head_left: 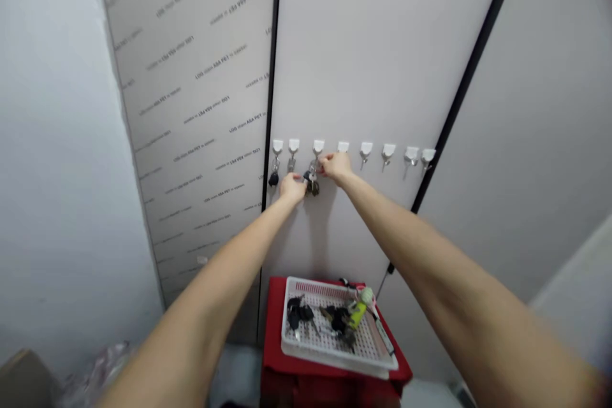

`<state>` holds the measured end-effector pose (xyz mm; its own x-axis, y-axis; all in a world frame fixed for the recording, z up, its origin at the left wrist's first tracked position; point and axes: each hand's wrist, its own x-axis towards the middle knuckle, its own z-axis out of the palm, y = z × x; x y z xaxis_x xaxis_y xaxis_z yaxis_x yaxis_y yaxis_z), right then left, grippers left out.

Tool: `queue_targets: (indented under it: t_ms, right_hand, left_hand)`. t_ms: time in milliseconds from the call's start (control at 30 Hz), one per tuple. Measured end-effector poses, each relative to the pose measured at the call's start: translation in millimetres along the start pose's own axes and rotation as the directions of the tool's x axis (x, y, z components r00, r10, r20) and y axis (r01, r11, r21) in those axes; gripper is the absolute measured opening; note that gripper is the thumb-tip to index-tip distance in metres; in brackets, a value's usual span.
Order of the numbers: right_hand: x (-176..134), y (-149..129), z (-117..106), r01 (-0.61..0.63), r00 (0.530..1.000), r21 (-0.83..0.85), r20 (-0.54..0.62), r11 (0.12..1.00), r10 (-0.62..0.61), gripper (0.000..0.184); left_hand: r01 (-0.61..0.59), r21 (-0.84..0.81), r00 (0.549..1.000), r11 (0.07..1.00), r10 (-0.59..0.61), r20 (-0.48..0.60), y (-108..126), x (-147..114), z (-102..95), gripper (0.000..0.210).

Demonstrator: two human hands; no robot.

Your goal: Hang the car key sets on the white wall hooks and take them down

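My right hand [336, 167] is closed in a pinch at the ring of a bunch of keys [314, 187], just below the third white hook [318, 146] from the left. From the left side, my left hand [293, 187] has its fingers closed at the same bunch, which has dark and metal keys. The exact grip of the fingertips is too small to make out. Another black key [273, 178] hangs from the leftmost hook [278, 146]. A clear tag [291, 164] hangs from the second hook, partly behind my left hand.
Several more white hooks [389, 152] run rightward along the pale panel [373, 51]. Below stands a red box [275, 338] bearing a white perforated basket [335, 357]. Inside lie black keys [299, 313], a yellow-green item [357, 315] and a marker [384, 336].
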<state>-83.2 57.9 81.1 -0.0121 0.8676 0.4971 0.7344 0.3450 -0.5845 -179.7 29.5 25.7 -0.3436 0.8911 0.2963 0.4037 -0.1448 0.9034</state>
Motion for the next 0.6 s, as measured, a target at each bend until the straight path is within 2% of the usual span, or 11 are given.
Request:
queue_targets:
  t_ms: [133, 200, 233, 300, 367, 433, 467, 533, 600]
  right_hand:
    - [-23.4, 20.1, 0.7, 0.046, 0.998, -0.024, -0.045, 0.999, -0.047, 0.029]
    - [-50.9, 39.7, 8.3, 0.084, 0.996, -0.047, 0.033, 0.995, -0.083, 0.029]
    - [-68.9, 51.2, 14.4, 0.102, 0.99, -0.074, 0.108, 0.992, -0.094, 0.027]
    - [-110.3, 76.0, 31.1, 0.142, 0.941, -0.139, 0.325, 0.98, -0.09, 0.023]
    - [-151.9, 99.7, 51.2, 0.173, 0.835, -0.183, 0.549, 0.968, -0.045, 0.02]
    - [-185.7, 118.5, 71.0, 0.211, 0.732, -0.188, 0.681, 0.959, -0.028, 0.02]
    - [-198.2, 125.1, 79.6, 0.225, 0.7, -0.206, 0.714, 0.952, -0.011, 0.021]
    - [-214.1, 132.9, 93.6, 0.243, 0.69, -0.274, 0.723, 0.93, 0.033, 0.023]
    - [-220.2, 134.9, 103.8, 0.241, 0.716, -0.351, 0.694, 0.905, 0.078, 0.026]
  left_hand:
    - [-0.011, -0.006, 0.995, 1.0, 0.012, 0.101, -17.8, -13.1, -3.9, 0.035]
    - [-0.001, -0.027, 0.982, 1.0, 0.006, 0.19, -36.3, -27.3, -4.1, 0.034]
    - [0.007, -0.026, 0.971, 1.0, 0.0, 0.239, -48.0, -36.8, -3.7, 0.032]
    - [0.033, -0.003, 0.942, 0.999, -0.03, 0.336, -75.0, -59.5, -2.0, 0.029]
    - [0.082, 0.033, 0.905, 0.996, -0.088, 0.415, -103.7, -83.3, 0.5, 0.024]
    - [0.151, 0.063, 0.873, 0.987, -0.163, 0.46, -129.5, -103.6, 3.0, 0.021]
    - [0.185, 0.074, 0.858, 0.98, -0.198, 0.473, -140.1, -111.5, 3.8, 0.02]
    - [0.245, 0.088, 0.836, 0.966, -0.256, 0.486, -155.2, -122.6, 4.0, 0.019]
    - [0.288, 0.099, 0.821, 0.953, -0.299, 0.486, -162.3, -128.3, 2.9, 0.017]
